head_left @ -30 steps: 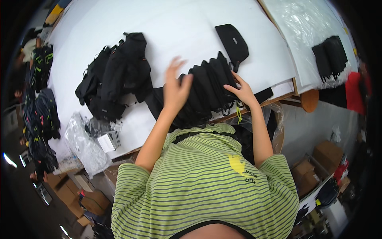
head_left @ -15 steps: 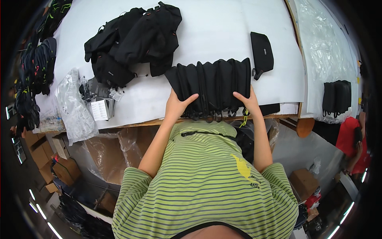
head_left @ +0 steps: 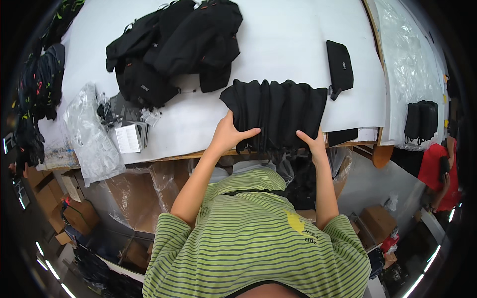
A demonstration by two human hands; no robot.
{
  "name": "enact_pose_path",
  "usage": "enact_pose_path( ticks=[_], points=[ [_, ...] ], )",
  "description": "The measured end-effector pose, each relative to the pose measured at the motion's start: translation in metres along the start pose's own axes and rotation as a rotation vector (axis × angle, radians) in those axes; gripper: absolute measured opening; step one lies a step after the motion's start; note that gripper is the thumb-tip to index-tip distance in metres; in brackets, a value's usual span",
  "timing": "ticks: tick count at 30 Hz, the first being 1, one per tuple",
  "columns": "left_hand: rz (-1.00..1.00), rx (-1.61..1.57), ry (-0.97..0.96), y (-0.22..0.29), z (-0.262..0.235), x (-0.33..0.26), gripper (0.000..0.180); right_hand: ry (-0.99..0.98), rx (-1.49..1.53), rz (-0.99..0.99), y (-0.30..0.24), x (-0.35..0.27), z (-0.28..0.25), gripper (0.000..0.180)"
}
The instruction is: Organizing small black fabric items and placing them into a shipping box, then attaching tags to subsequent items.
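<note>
A row of several black fabric pouches (head_left: pixel 278 114) stands on edge, packed side by side, at the front edge of the white-covered table (head_left: pixel 288 35). My left hand (head_left: pixel 232 133) grips its left end, thumb pointing inward across the near side. At the opposite end, my right hand (head_left: pixel 315 144) presses in the same way, so the row is squeezed between both hands. The fingers behind the pouches are mostly hidden. Beyond my right hand a single black pouch (head_left: pixel 340 68) lies flat, a small loop at its near end.
A heap of black bags (head_left: pixel 184 47) lies at the far left. Nearer are crumpled clear plastic (head_left: pixel 92 136) and a stack of printed cards (head_left: pixel 129 138). More black pouches (head_left: pixel 421 120) rest on plastic at right, near a person in red (head_left: pixel 433 171). Cardboard boxes (head_left: pixel 82 213) stand below.
The row has come slightly closer to me, still held at both ends. My torso sits farther back from the table edge. A yellow-green cord beside my right hand is out of sight.
</note>
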State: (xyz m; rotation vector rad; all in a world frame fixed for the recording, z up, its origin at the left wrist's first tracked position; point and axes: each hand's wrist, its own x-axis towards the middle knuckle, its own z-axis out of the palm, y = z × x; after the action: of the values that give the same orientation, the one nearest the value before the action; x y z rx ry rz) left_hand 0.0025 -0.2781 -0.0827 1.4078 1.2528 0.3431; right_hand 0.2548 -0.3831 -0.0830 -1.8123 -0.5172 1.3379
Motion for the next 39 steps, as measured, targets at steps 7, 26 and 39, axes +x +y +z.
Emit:
enact_pose_path(
  ticks=[7,26,39],
  points=[
    [0.094,-0.115,0.131,-0.032,-0.082,-0.086,0.085,0.015,-0.087,-0.200,-0.008,-0.063,0.082,0.081],
    [-0.335,-1.080,1.290,-0.583,-0.170,-0.504,0.062,-1.183,-0.921,-0.243,0.321,-0.224,0.668,0.084],
    [-0.817,-1.272,1.266,-0.847,-0.012,-0.480,0.074,-1.427,-1.585,-0.245,0.643,-0.136,0.712,0.101]
  ],
)
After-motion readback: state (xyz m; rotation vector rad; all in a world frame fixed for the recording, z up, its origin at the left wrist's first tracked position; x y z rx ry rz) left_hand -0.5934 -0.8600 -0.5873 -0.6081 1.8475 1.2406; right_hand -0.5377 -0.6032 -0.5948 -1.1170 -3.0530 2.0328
